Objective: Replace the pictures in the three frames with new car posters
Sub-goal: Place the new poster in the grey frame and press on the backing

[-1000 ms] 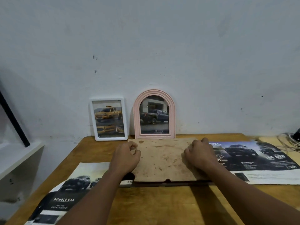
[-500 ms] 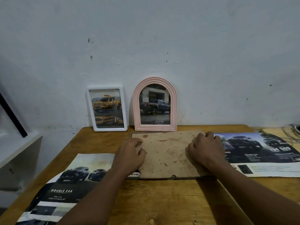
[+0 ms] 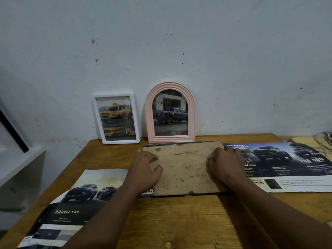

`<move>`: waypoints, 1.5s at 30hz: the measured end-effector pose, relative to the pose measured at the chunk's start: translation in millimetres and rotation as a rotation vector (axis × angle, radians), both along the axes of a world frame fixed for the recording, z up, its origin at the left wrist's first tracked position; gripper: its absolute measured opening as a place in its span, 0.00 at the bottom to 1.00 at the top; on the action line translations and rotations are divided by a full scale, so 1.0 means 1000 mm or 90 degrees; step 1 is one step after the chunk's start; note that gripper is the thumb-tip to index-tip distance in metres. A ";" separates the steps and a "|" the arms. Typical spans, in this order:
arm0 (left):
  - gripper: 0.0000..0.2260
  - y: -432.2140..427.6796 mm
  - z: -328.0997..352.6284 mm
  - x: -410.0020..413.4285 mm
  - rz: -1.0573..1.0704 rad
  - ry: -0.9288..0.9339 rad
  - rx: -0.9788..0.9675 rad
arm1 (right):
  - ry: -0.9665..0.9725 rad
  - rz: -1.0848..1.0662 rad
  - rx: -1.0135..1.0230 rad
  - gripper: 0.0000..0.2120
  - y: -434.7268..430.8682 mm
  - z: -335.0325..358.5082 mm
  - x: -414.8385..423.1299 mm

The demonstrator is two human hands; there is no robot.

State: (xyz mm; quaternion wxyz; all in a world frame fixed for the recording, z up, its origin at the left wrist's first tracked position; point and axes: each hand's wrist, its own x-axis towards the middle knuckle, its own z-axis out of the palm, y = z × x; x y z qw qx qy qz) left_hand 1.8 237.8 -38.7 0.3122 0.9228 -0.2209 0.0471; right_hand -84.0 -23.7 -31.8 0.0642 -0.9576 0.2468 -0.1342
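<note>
A third frame lies face down mid-table, its stained brown backing board (image 3: 181,168) up. My left hand (image 3: 145,169) rests on the board's left edge, fingers curled. My right hand (image 3: 224,166) presses on its right edge, fingers bent down. Against the wall stand a white rectangular frame (image 3: 116,119) with a yellow truck picture and a pink arched frame (image 3: 170,113) with a dark pickup picture. A "Double Cab" car poster (image 3: 71,203) lies at the left, partly under the face-down frame. A wide dark car poster (image 3: 287,164) lies at the right.
The wooden table (image 3: 179,221) abuts a pale wall. A white shelf (image 3: 19,169) with a black bar leaning over it stands left of the table. Cables (image 3: 323,141) lie at the far right edge.
The camera has tilted down a little, so the frames sit higher in view. Both hands stay on the backing board, with small finger shifts at its edges.
</note>
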 end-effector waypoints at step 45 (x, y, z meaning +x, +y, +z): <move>0.52 -0.004 -0.002 -0.002 -0.004 0.099 0.194 | 0.070 0.147 0.073 0.33 -0.007 0.016 -0.010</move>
